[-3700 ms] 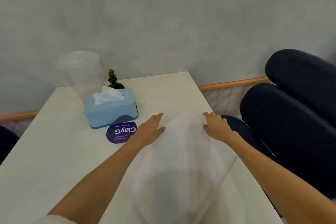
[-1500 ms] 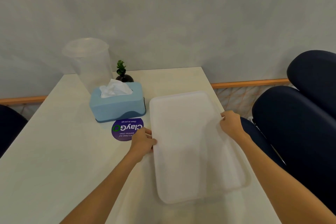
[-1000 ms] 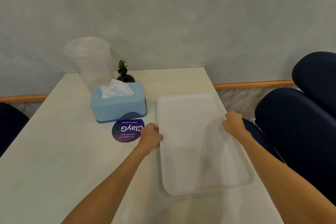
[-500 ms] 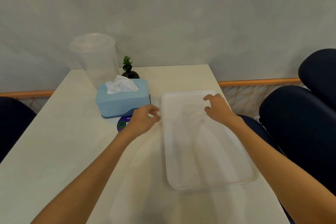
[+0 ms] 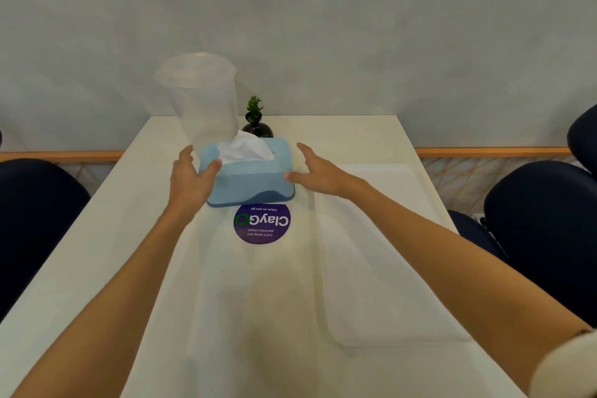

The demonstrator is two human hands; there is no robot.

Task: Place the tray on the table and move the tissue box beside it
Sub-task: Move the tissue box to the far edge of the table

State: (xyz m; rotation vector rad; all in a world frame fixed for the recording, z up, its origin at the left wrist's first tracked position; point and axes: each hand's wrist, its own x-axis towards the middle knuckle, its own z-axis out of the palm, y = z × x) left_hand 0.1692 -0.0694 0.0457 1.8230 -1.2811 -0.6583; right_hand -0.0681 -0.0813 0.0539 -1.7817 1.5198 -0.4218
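Observation:
A translucent white tray (image 5: 371,284) lies flat on the right half of the cream table (image 5: 106,252). The light blue tissue box (image 5: 255,176), with a white tissue sticking out of its top, stands to the left of the tray's far end. My left hand (image 5: 190,181) is at the box's left end, thumb touching its top corner, fingers spread. My right hand (image 5: 318,173) is spread at the box's right end, thumb tip at its side. Neither hand has closed around the box.
A round purple ClayGo sticker (image 5: 261,223) lies just in front of the box. Behind it stand a clear plastic jug (image 5: 202,103) and a small plant in a black vase (image 5: 255,121). Dark blue chairs flank the table at left (image 5: 35,220) and right (image 5: 542,223).
Both hands let go of the tray, which now rests flat on the table, and moved left and forward to either end of the tissue box. The box has not moved.

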